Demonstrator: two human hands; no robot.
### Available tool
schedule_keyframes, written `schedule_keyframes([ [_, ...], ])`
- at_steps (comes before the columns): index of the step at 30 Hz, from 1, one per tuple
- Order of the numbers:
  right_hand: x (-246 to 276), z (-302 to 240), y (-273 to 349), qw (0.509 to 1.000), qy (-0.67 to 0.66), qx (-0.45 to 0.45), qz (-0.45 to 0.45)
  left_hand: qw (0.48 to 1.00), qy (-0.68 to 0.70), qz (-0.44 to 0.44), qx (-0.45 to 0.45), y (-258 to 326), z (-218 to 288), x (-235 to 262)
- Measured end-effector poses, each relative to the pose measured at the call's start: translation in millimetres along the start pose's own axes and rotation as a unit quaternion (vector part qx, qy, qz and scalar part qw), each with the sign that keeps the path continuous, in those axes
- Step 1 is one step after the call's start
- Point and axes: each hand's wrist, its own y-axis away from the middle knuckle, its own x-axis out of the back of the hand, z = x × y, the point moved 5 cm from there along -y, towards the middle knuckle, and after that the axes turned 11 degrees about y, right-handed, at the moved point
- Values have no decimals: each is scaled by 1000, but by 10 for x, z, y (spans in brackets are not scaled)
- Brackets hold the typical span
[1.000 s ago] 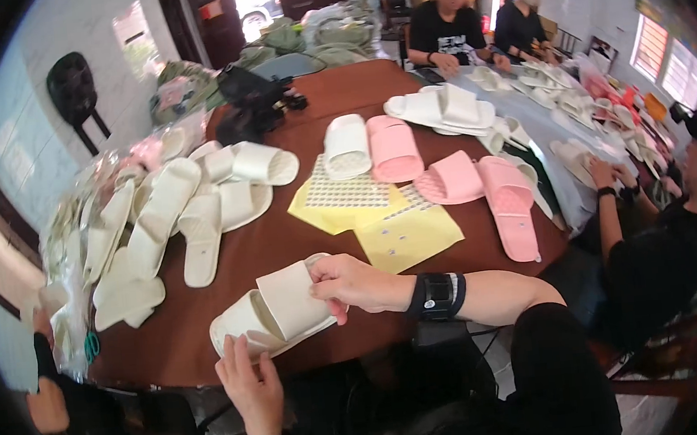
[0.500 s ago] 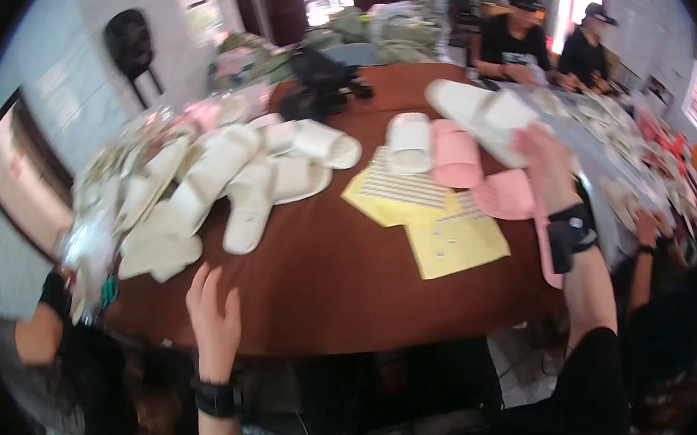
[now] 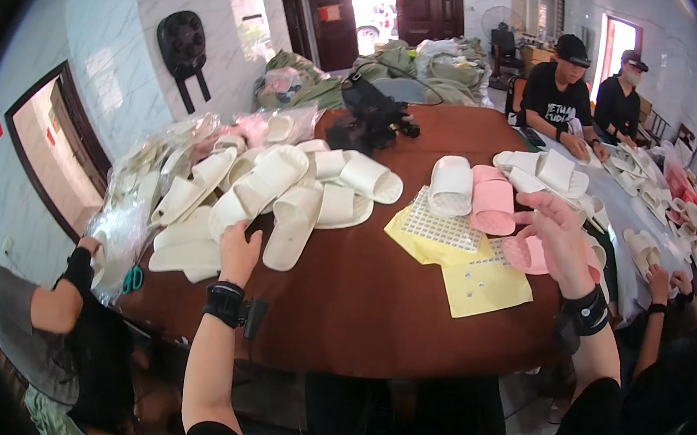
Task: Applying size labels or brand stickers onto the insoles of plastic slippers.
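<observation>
My left hand (image 3: 240,252) is raised at the near edge of a heap of white slippers (image 3: 280,194) on the round brown table (image 3: 356,300). Its fingers are apart and hold nothing; the nearest white slipper (image 3: 290,232) lies just to its right. My right hand (image 3: 556,237) hovers with loose, spread fingers over a pink slipper (image 3: 524,253) that lies on a yellow sheet (image 3: 483,287). Another pink slipper (image 3: 492,203) and a white one (image 3: 449,185) lie just beyond. Both wrists wear black bands.
A white dotted sheet (image 3: 441,228) rests on the yellow sheets. A black bag (image 3: 369,116) sits at the far side. A person at the left (image 3: 57,301) reaches into bagged slippers near teal scissors (image 3: 130,280). Two people (image 3: 557,96) sort slippers at the right table.
One second ago both hands held a pair of white slippers at the front edge. That pair is gone from there; my left hand has moved to the white heap, my right to the pink slippers.
</observation>
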Motion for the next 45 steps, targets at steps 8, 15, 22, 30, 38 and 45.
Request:
schedule_keyframes([
  [8, -409, -320, 229, 995, -37, 44, -84, 968, -171, 108, -149, -573, 400, 127],
  [15, -1067, -223, 310, 973, -148, 49, -170, 976, -205, 61, -34, -1122, 19, 58],
  [22, -1542, 256, 402, 950, -78, -79, -293, 977, -167, -101, 85, -1400, -349, -105],
  [30, -1711, 646, 490, 920, -17, -159, -357, 972, -60, -205, 98, -1509, -564, -205],
  [38, -1651, 763, 467, 925, 12, -154, -348, 970, 98, -142, 169, -1244, -302, -128],
  [45, -1666, 800, 479, 927, 2, -127, -353, 947, 253, -52, 188, -1011, 91, 186],
])
